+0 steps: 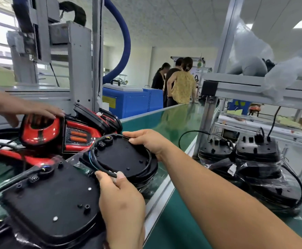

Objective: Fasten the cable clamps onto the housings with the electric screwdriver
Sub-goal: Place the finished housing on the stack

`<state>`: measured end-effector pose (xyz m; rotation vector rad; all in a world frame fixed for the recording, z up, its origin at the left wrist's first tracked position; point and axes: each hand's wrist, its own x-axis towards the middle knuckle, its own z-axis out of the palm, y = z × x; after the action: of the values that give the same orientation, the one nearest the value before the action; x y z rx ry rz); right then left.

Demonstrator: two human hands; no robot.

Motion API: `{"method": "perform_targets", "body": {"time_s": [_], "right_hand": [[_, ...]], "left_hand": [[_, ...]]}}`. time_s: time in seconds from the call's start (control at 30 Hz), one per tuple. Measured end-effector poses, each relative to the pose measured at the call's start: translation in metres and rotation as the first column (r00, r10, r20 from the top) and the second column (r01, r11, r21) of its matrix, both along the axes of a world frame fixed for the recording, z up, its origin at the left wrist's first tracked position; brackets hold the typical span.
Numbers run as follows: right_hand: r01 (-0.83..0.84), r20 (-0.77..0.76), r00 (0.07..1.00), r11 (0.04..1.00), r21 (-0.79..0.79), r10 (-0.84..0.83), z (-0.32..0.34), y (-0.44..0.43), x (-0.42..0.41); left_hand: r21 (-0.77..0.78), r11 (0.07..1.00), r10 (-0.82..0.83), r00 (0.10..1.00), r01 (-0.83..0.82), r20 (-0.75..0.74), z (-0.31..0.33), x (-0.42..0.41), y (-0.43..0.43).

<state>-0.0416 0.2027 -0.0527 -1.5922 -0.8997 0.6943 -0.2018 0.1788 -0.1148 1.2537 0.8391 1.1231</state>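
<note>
Gripping the housing (121, 159), right hand (146, 142) steadies it; left hand (119, 196) pinches its cable (105, 172); no screwdriver visible, so fastening probably lies ahead.

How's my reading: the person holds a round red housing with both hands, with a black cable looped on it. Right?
Not quite. The head view shows the round housing is black, not red. Both hands do hold it: the left hand pinches the black cable looped on it, and the right hand grips its far edge.
</note>
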Motion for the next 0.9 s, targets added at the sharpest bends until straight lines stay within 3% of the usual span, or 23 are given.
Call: {"method": "perform_targets", "body": {"time_s": [0.2,0.37,0.43,0.5,0.6,0.77,0.9], "right_hand": [[-0.054,0.112,0.991,0.991,-0.125,0.068,-0.025,0.027,0.008],[-0.009,0.086,0.996,0.994,-0.112,0.019,-0.034,0.03,0.008],[0.006,0.1,0.995,0.994,-0.111,0.005,-0.032,0.03,0.006],[0.026,0.136,0.991,0.995,-0.101,-0.012,-0.031,0.031,0.002],[0.147,0.104,0.984,0.989,0.004,-0.147,-0.03,0.025,0.002],[0.364,0.166,0.914,0.928,0.076,-0.371,-0.014,-0.021,0.028],[0.472,0.204,0.853,0.877,0.091,-0.48,-0.001,-0.083,0.048]], "left_hand": [[0.037,0.999,-0.027,0.987,0.033,-0.158,0.006,0.004,0.0],[0.098,0.995,-0.017,0.988,0.032,-0.151,0.009,-0.001,-0.015],[0.24,0.971,0.037,0.992,-0.006,-0.123,0.009,-0.006,-0.03],[0.456,0.888,0.094,0.995,-0.067,-0.037,0.01,-0.008,-0.049],[0.572,0.817,0.089,0.996,-0.069,-0.007,0.01,-0.004,-0.065],[0.438,0.89,-0.089,0.99,0.128,-0.109,0.024,0.005,-0.076],[0.455,0.822,-0.264,0.938,0.342,-0.226,0.045,0.032,-0.092]]}}
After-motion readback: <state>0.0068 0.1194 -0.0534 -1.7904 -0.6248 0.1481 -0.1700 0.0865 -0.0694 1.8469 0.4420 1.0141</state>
